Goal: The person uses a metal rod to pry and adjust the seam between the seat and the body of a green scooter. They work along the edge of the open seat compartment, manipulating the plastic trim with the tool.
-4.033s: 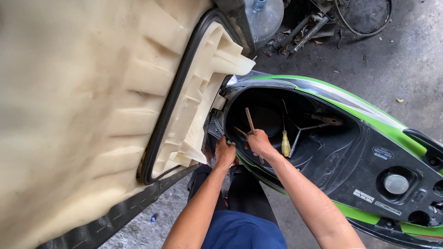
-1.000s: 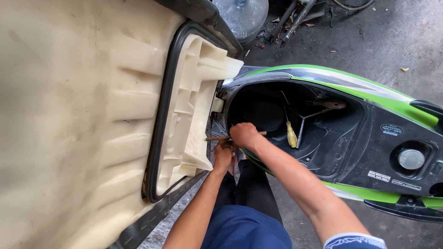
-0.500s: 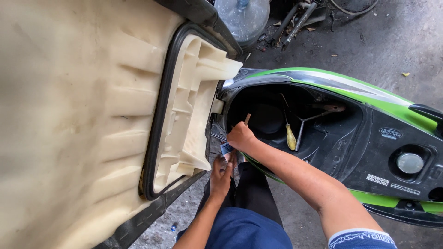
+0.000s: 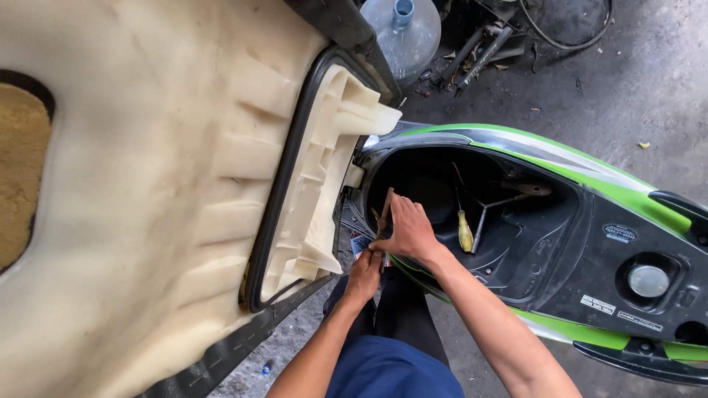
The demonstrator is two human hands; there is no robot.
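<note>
Tool: thin brown stick-like tool (image 4: 386, 206), likely light and stiff; best held low on the shaft.
Right hand (image 4: 408, 232): grip closed around it.
Left hand (image 4: 363, 274): grip closed at the storage-bay rim (image 4: 354, 221), contents unclear.

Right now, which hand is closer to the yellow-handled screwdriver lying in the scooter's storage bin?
Right. The right hand sits at the bin's front edge, just left of the yellow-handled screwdriver; the left hand is lower, outside the bin.

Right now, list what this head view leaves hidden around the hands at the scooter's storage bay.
- Tool tip: the right hand covers where the thin brown tool ends.
- Left hand: its fingers sit under the right hand, so its grip is unclear.
- Storage bay floor: too dark.
- Seat underside: cropped by the frame edge.
</note>
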